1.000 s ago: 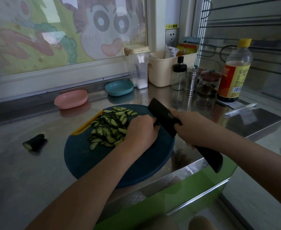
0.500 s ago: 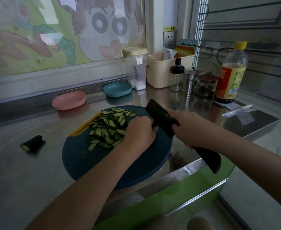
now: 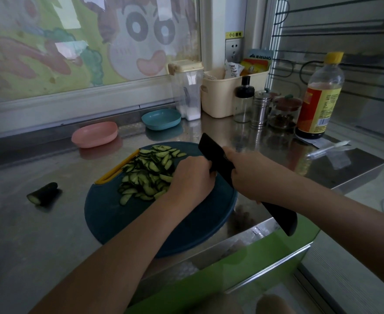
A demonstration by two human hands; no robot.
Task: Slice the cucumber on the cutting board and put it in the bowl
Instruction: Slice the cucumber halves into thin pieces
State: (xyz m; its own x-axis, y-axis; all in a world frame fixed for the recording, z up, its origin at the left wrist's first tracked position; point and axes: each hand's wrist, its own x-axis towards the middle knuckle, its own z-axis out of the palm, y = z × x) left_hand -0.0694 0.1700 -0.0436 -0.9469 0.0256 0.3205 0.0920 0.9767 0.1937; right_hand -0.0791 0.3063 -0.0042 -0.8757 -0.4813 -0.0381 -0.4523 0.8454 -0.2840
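On the dark blue cutting board (image 3: pixel 109 214), sliced cucumber (image 3: pixel 148 175) lies heaped, touching the left hand (image 3: pixel 190 177), which curls knuckles-down against the black knife (image 3: pixel 211 148). Whatever it pins is hidden, so I can't tell its grip. Its partner, the right hand (image 3: pixel 250 175), clenches the handle up by the blade. Suggest: fingertips tucked, blade flat on the knuckles, thin even strokes. Cucumber stub (image 3: pixel 42 193) sits on the counter (image 3: pixel 27 234), well apart. No slices in the pink bowl (image 3: pixel 94 134) yet.

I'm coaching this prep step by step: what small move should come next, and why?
Probably one more downward cut. The right hand grips the knife, its blade right beside the left hand, which is curled on the cutting board next to the slices; whatever it steadies is hidden. The pink bowl and blue bowl hold no slices, so scooping likely comes later.
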